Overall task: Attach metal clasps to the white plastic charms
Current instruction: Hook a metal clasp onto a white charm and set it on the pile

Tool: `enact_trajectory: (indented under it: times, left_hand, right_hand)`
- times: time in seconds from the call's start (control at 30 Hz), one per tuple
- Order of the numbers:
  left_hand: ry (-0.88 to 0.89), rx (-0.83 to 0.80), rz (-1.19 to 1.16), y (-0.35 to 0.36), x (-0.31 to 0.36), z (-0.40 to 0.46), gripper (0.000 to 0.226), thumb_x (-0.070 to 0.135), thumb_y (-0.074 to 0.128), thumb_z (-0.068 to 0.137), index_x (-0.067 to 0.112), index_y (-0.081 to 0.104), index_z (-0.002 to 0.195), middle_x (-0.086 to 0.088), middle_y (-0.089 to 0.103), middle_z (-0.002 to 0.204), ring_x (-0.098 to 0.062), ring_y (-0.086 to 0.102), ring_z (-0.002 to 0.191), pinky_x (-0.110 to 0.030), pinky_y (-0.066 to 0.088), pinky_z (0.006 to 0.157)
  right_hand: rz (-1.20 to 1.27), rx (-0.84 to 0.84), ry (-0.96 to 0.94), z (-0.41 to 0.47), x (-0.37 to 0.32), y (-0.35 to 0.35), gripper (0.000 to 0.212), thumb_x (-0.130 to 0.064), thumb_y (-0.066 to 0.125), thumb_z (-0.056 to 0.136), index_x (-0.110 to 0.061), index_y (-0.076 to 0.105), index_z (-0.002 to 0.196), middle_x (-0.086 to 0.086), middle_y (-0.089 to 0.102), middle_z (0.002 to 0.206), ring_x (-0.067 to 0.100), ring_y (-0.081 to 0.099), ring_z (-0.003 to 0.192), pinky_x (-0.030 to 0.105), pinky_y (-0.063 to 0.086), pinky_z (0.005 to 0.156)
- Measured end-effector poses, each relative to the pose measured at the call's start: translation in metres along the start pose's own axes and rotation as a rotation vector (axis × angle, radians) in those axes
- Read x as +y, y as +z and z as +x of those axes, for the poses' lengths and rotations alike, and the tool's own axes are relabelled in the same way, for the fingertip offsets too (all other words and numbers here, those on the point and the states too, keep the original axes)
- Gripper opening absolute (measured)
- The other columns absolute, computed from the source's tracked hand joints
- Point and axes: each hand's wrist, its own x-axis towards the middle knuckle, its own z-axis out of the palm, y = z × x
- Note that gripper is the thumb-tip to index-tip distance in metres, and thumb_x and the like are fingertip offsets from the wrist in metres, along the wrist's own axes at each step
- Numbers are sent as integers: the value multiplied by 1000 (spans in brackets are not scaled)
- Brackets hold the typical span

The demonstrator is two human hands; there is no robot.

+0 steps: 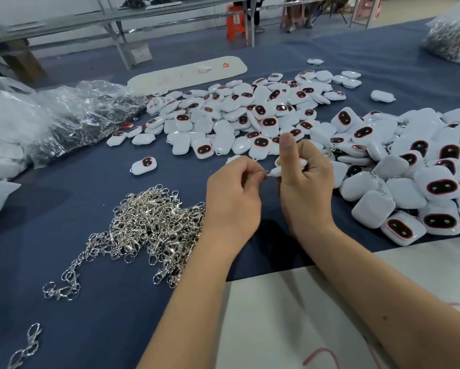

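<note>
Currently: mid-attachment, one charm in hand.
Right hand (pixel 304 182): centre of frame, fingers curled round a white charm (pixel 279 169), thumb sticking up; only the charm's edges show past the fingers.
Left hand (pixel 234 198): just left of it, fingertips pinched on something small and metal at the charm's loop end, presumably a clasp. Too small to confirm.
Clasp stock (pixel 154 225): big tangled silver pile at lower left of centre, touching the left wrist; a few loose clasps (pixel 26 344) trail off to the bottom-left corner.
Unclasped charms (pixel 237 121): wide heap across upper centre, no metal visible on them, so I judge them still to do.
Right-side pile (pixel 415 177): charms stacked at right; bits of chain show between some, so probably the finished lot.
Progress: my read is partway, with plenty left in the centre heap.
Table (pixel 96 302): blue cloth, pale sheet at lower right under the forearms.
Other: clear plastic bags (pixel 64 118) at left, another bag of metal parts (pixel 452 41) in the top-right corner, cut off by the frame.
Hidden: clasp-to-loop joint sits behind the fingers; can't tell if it's hooked yet.
</note>
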Motion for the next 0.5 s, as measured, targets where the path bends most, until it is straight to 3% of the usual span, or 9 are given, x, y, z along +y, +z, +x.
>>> enact_trajectory:
  times: [0.07, 0.13, 0.27, 0.33, 0.4, 0.5]
  left_hand:
    - [153, -23, 219, -1, -1, -1, 18, 1, 60, 95, 11, 66, 83, -1, 64, 82, -18, 58, 78, -38, 50, 76]
    - [201, -11, 272, 1, -3, -2, 15, 4, 60, 96, 12, 67, 85, -3, 64, 85, -23, 59, 82, -43, 50, 77]
    - [186, 44, 228, 2, -5, -3, 6, 16, 64, 97, 18, 70, 97, 4, 67, 93, -18, 61, 89, -41, 51, 82]
    - [119, 52, 296, 0, -8, -3, 10, 20, 66, 95, 21, 67, 105, 6, 65, 100, -15, 60, 96, -38, 50, 89]
    - [31, 90, 449, -7, -12, -4, 15, 25, 67, 93, 23, 65, 108, 3, 62, 106, -19, 56, 105, -34, 44, 93]
    - [-145, 130, 727, -21, -14, -1, 23, 36, 64, 92, 26, 63, 112, -5, 59, 114, -29, 49, 111, -35, 36, 95]
  right_hand:
    - [-11, 16, 7, -1, 1, -1, 55, -47, 63, 100, -14, 36, 65, 0, 40, 60, 11, 37, 60, 25, 35, 55]
    - [-21, 37, 9, -2, 0, -2, 56, -46, 65, 100, -11, 39, 65, -5, 41, 57, 8, 38, 58, 21, 35, 54]
    - [-106, 140, -44, 0, 1, -4, 48, -48, 67, 98, -10, 51, 74, -17, 47, 54, 2, 43, 54, 12, 37, 57]
    - [-152, 231, -42, 3, 2, -7, 41, -53, 69, 96, -15, 58, 87, -18, 49, 60, 3, 45, 58, 21, 43, 61]
    - [-196, 322, -34, 8, 3, -11, 37, -53, 72, 93, -21, 61, 110, -18, 52, 84, 6, 51, 74, 36, 52, 80]
    - [-321, 370, -33, 14, 4, -15, 68, -31, 78, 90, -23, 44, 149, 0, 43, 123, 17, 57, 89, 37, 51, 99]
